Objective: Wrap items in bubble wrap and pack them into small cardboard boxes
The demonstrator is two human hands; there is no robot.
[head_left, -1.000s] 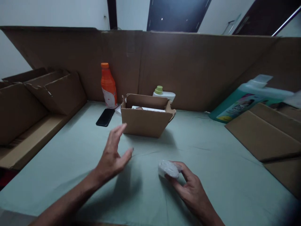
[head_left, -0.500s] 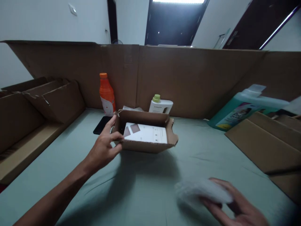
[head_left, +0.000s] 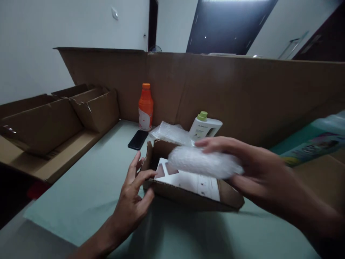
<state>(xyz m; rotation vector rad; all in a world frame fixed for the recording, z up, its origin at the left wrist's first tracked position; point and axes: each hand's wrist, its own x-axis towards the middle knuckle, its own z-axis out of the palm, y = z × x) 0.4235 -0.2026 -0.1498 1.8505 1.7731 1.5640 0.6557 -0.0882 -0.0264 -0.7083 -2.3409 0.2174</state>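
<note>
A small open cardboard box [head_left: 188,199] stands on the pale green cloth, slightly tilted toward me. Inside lies a white printed carton [head_left: 188,178]. At the box's left front corner, my left hand [head_left: 134,192] pinches the edge, index finger over the rim and thumb outside. Above the box's opening, my right hand [head_left: 250,167] grips a bubble-wrapped bundle [head_left: 203,162], which covers part of the carton from view. What the wrap contains cannot be made out. Behind the box lies a flat piece of bubble wrap [head_left: 171,132].
An orange bottle [head_left: 146,108] and a black phone [head_left: 138,140] are at the back left. Behind the box stands a white bottle with a green cap [head_left: 206,126]. A teal jug [head_left: 315,138] leans at right. Cardboard boxes [head_left: 51,122] line the left; a cardboard wall [head_left: 167,82] runs behind.
My right hand has brought the bubble-wrapped bundle from the lower right up over the box. My left hand stays at the box's left corner. The view has shifted and tilted.
</note>
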